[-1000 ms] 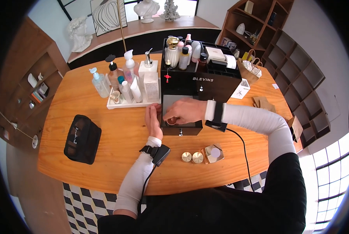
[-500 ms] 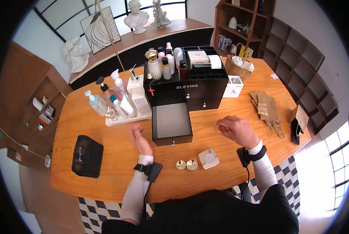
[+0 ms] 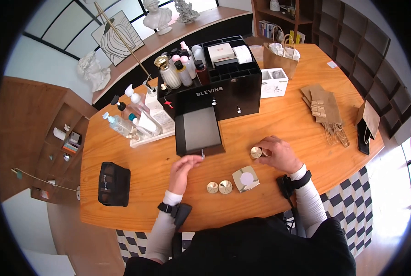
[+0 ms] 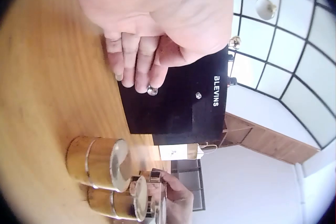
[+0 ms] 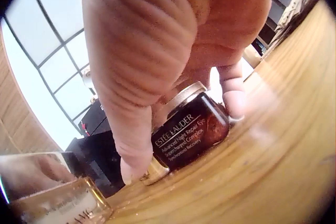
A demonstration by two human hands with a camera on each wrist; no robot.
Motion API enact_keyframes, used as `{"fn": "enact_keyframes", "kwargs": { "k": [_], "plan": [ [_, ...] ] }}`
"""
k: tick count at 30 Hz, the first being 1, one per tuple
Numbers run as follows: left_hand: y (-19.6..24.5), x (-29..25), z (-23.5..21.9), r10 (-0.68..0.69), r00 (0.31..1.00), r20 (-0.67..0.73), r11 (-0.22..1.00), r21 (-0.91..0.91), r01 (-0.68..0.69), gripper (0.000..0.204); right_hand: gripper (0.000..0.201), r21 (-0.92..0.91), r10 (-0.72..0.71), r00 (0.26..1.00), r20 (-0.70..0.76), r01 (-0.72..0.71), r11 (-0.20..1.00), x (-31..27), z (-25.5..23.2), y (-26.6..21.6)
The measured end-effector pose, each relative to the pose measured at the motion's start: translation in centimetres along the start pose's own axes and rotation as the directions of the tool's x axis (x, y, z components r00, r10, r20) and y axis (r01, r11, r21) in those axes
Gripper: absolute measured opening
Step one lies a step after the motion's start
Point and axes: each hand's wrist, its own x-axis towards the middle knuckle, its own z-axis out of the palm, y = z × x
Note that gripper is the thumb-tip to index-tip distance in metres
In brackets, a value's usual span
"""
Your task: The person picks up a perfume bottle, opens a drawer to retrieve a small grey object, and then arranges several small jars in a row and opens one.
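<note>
Now jar (image 3: pixel 256 152) set on table (image 3: pixel 136 184); left hand (image 3: pixel 183 169) nears drawer knob (image 3: pixel 202 156).

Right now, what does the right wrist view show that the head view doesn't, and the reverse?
Only the right wrist view shows the brown jar and its Estee Lauder label under the right hand. Only the head view shows the left hand at the open drawer, two gold lids and the tray of bottles. Both show the wooden table and the black organizer.
</note>
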Motion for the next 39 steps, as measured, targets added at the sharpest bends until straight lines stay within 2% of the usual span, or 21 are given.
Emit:
{"fn": "enact_keyframes", "kwargs": {
  "k": [1,4,9,13,15,18,22,24,28,30,31,33,34,35,36,37,38,39],
  "plan": [
    [-0.5,0.9,0.0,-0.006,1.000,-0.013,0.997,-0.073,0.005,0.028,0.043,0.008,0.008,1.000,-0.003,-0.008,1.000,-0.2,0.0,0.4],
    [-0.9,3.9,-0.2,0.011,1.000,-0.016,0.995,-0.100,-0.012,0.041,0.054,0.119,0.000,1.000,-0.029,0.003,0.993,-0.5,0.2,1.2],
    [-1.5,5.9,1.0,0.058,0.998,0.028,0.984,-0.168,-0.052,0.053,0.069,0.279,0.097,0.995,-0.020,-0.088,0.956,-1.0,-0.3,1.0],
    [-2.2,6.3,1.5,0.126,0.991,0.038,0.970,-0.215,-0.115,0.055,0.073,0.290,0.144,0.990,0.007,-0.140,0.947,-1.6,-0.8,0.6],
    [-2.3,6.9,0.9,0.110,0.993,0.038,0.971,-0.216,-0.099,0.052,0.080,0.309,0.129,0.974,-0.185,-0.067,0.949,-2.1,-1.0,0.6],
    [-2.3,8.0,0.7,0.093,0.995,0.024,0.979,-0.184,-0.087,0.047,0.085,0.256,0.143,0.965,-0.221,-0.084,0.963,-2.6,-1.5,1.0],
    [-2.2,9.3,1.8,0.148,0.989,-0.025,0.979,-0.141,-0.150,0.049,0.084,0.226,0.184,0.970,-0.161,-0.145,0.963,-3.0,-1.3,1.5],
    [-2.7,10.6,1.9,0.177,0.983,-0.046,0.974,-0.138,-0.182,0.051,0.081,0.350,0.215,0.970,-0.111,-0.165,0.922,-3.1,-0.8,1.6],
    [-3.8,11.7,1.6,0.198,0.980,-0.037,0.967,-0.159,-0.201,0.056,0.079,0.305,0.198,0.974,-0.106,-0.158,0.939,-3.2,-0.7,1.3],
    [-3.2,10.6,2.0,0.200,0.979,-0.031,0.964,-0.171,-0.202,0.056,0.079,0.298,0.247,0.967,-0.056,-0.220,0.929,-3.1,-1.2,0.9],
    [-3.0,9.7,2.1,0.147,0.988,-0.041,0.974,-0.166,-0.151,0.056,0.079,0.299,0.259,0.965,-0.044,-0.234,0.925,-3.2,-1.1,1.0],
    [-1.6,7.4,2.4,0.072,0.996,-0.045,0.983,-0.166,-0.079,0.056,0.077,0.299,0.225,0.950,-0.219,-0.154,0.942,-3.6,-0.9,1.2],
    [-0.9,5.9,2.1,0.034,0.999,-0.036,0.993,-0.111,-0.038,0.055,0.072,0.313,0.235,0.921,-0.312,-0.134,0.940,-3.6,-0.9,1.3],
    [0.0,4.4,1.9,-0.002,1.000,-0.026,0.999,-0.054,0.001,0.054,0.072,0.316,0.253,0.918,-0.305,-0.153,0.936,-4.3,-1.0,1.1],
    [1.1,2.7,1.9,0.007,1.000,0.003,0.999,0.049,-0.007,0.056,0.069,0.253,0.234,0.913,-0.334,-0.153,0.955,-4.9,-1.3,0.8],
    [1.9,0.7,2.1,-0.005,1.000,0.008,0.999,0.045,0.005,0.056,0.066,0.186,0.208,0.909,-0.361,-0.148,0.971,-5.3,-1.7,0.4],
    [2.6,-1.3,2.3,0.022,0.994,0.109,0.979,0.201,-0.044,0.063,0.066,0.186,0.212,0.910,-0.355,-0.153,0.971,-5.6,-1.9,-0.4],
    [3.4,-2.8,2.5,0.035,0.977,0.210,0.932,0.347,-0.108,0.070,0.063,0.237,0.180,0.946,-0.270,-0.116,0.965,-6.0,-1.6,-1.8]
  ]
}}
